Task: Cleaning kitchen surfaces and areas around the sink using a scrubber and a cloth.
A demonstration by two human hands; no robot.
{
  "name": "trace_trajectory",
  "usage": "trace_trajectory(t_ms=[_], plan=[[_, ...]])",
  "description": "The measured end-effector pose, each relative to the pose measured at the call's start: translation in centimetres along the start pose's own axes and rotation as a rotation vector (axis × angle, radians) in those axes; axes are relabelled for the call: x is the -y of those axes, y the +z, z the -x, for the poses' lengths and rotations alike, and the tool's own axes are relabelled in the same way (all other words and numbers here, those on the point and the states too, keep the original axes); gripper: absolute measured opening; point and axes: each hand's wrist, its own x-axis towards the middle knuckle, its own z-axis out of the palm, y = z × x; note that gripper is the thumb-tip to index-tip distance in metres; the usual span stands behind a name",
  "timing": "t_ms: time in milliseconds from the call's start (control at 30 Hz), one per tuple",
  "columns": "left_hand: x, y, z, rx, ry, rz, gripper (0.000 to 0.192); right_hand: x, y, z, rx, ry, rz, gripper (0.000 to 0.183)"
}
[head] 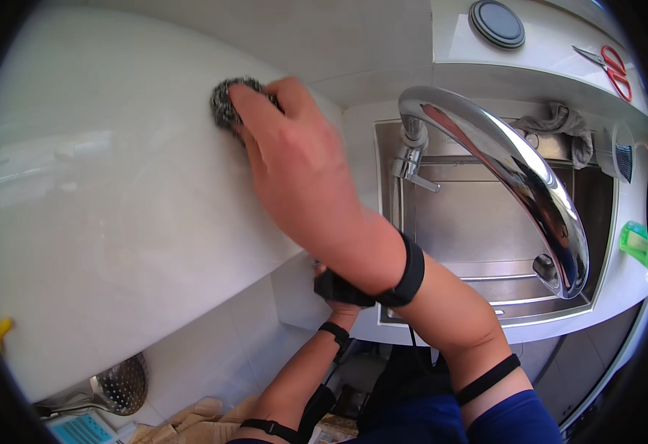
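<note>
My right hand (301, 150) pinches a grey steel-wool scrubber (225, 106) between the thumb and fingers. The scrubber rests against a large glossy white panel (107, 233), close to its far right edge. A black strap with a dark box on it circles my right wrist. My left hand (322, 270) is lower, below the panel's edge beside the sink counter, and mostly hidden behind the right wrist. What it holds or touches cannot be made out.
To the right, a curved chrome faucet (501, 150) arches over a steel sink (468, 222). Around it are a grey rag (565, 130), a clear cup (612, 147), a green bottle (636, 241), red-handled scissors (612, 69) and a round lid (497, 23). A perforated skimmer (121, 386) hangs lower left.
</note>
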Motion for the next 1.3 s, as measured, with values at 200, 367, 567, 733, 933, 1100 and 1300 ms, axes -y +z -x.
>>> trace_trajectory(t_ms=[200,367,567,733,933,1100,1300], plan=[[0.9,0.7,0.6,-0.038,-0.019,-0.005,0.034,0.5,-1.2,4.9,0.072,-0.029,0.064,0.037],[1.5,1.6,1.0,-0.170,0.024,-0.055,0.038,-0.2,-1.1,2.7,0.075,-0.040,0.023,0.037],[2.0,0.8,1.1,-0.062,-0.045,-0.029,0.043,0.3,-1.5,4.6,0.152,0.032,0.063,0.037],[1.2,-3.3,1.4,0.216,-0.023,-0.050,0.048,2.5,-3.6,9.2,0.239,0.086,-0.062,0.043],[0.7,-3.1,1.2,0.383,-0.047,-0.122,0.049,1.8,-1.6,6.5,0.043,-0.032,-0.108,0.042],[2.9,2.0,1.6,-0.265,0.053,-0.224,0.028,-4.0,-1.1,10.3,0.121,0.344,0.022,0.036],[0.0,-2.0,1.7,0.085,-0.056,-0.071,0.044,2.4,-2.7,9.4,0.158,0.051,-0.118,0.047]])
